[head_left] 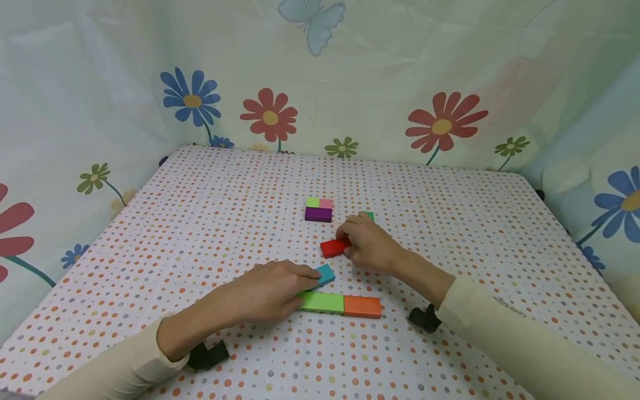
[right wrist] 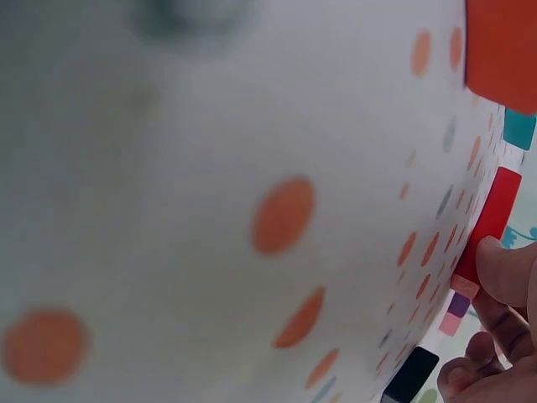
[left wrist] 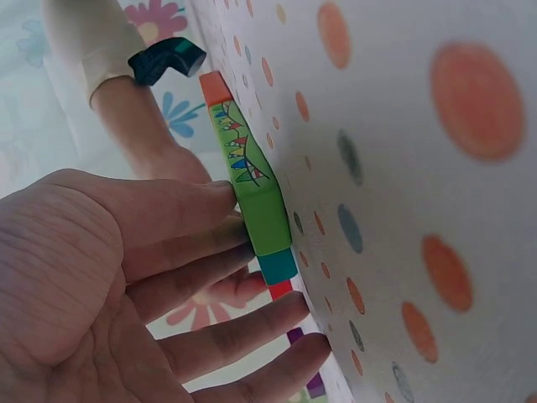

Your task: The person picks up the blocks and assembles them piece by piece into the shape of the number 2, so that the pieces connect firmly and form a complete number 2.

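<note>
My left hand (head_left: 299,287) lies flat with straight fingers; the fingertips touch a teal block (head_left: 325,274) and rest against a lime green block (head_left: 322,302), which adjoins an orange block (head_left: 362,306). In the left wrist view the fingers (left wrist: 197,252) press the lime green block's (left wrist: 256,193) side. My right hand (head_left: 350,243) pinches one end of a red block (head_left: 333,248) lying on the cloth; its thumb (right wrist: 508,269) shows against the red block (right wrist: 491,220). A dark green block (head_left: 370,215) peeks out behind that hand.
A purple block with lime and pink blocks behind it (head_left: 319,210) sits just beyond the hands. The dotted tablecloth (head_left: 200,222) covers the table, with flowered curtains on three sides. Black wrist mounts (head_left: 207,354) (head_left: 424,318) rest near the front edge.
</note>
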{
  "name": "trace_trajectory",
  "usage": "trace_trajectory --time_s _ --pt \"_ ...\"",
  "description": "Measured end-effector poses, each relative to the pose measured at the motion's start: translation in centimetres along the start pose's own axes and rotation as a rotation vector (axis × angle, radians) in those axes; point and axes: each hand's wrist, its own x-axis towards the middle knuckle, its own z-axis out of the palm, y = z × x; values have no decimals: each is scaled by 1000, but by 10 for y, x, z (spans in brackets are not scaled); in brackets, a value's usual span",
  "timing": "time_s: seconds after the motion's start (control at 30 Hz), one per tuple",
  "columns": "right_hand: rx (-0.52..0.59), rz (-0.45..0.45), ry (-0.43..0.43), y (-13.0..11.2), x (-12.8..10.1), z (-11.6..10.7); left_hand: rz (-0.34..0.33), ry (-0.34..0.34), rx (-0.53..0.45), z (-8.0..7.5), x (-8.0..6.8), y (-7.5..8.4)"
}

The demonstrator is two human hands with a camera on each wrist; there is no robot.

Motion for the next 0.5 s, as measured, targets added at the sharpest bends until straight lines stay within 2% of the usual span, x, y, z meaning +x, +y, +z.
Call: trace_trajectory --time_s 0.13,0.3,0.5 --pt "18 7 13 1 -3 -1 1 5 1 -1 1 0" --pt "52 47 -11 3 -7 2 -9 -8 -9 -1 0 1" --pt "66 53 -23 2 -11 0 -6 -4 -9 -1 -1 2"
